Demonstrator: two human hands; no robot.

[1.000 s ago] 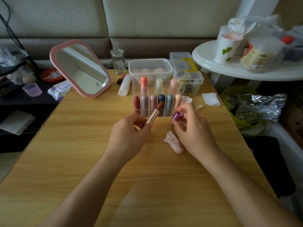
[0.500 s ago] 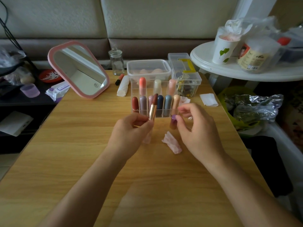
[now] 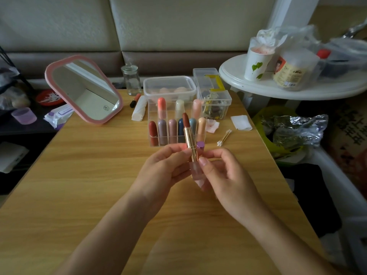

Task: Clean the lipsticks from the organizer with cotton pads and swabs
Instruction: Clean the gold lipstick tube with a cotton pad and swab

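Our left hand (image 3: 162, 169) grips the lipstick (image 3: 188, 133) upright; our right hand (image 3: 228, 175) pinches the cap (image 3: 200, 146) beside it. Probably capping next: align it squarely.

I see both my forearms angled in from the bottom edge, my left hand (image 3: 164, 169) curled with its fingertips pinching the upright lipstick (image 3: 188, 133), my right hand (image 3: 228, 175) touching it alongside, thumb and forefinger pinching the purple cap (image 3: 200, 145).
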